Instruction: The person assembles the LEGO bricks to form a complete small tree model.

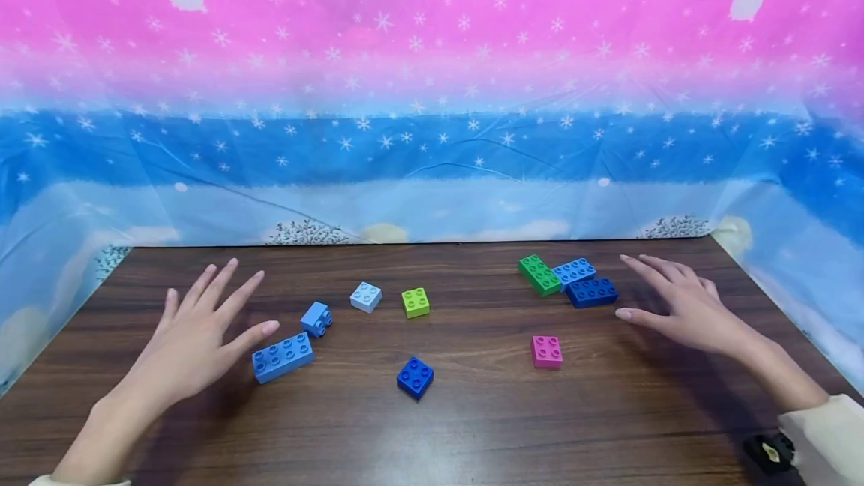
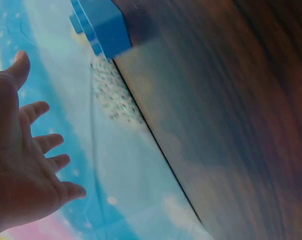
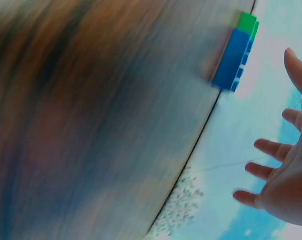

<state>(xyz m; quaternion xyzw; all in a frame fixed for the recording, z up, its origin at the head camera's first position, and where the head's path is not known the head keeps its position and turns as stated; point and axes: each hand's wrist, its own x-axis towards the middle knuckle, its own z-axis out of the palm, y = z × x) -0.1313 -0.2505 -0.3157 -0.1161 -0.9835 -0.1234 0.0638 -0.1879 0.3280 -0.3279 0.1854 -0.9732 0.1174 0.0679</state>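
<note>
My left hand (image 1: 192, 343) hovers at the left with its fingers spread, holding nothing. Beside its thumb lies a long blue brick (image 1: 283, 358), and a smaller blue brick (image 1: 316, 319) rests on its side just behind that. At the right my right hand (image 1: 695, 310), also spread and holding nothing, is nearest to a dark blue long brick (image 1: 592, 292). Touching or close to that one are a lighter blue brick (image 1: 574, 271) and a green brick (image 1: 539, 275). In the left wrist view a blue brick (image 2: 103, 27) shows at the top, beyond the thumb.
Across the middle of the dark wooden table (image 1: 472, 433) lie a pale blue brick (image 1: 366, 296), a lime brick (image 1: 415, 302), a dark blue square brick (image 1: 415, 377) and a pink brick (image 1: 546, 352). A patterned cloth (image 1: 432, 208) rises behind the back edge and at both sides.
</note>
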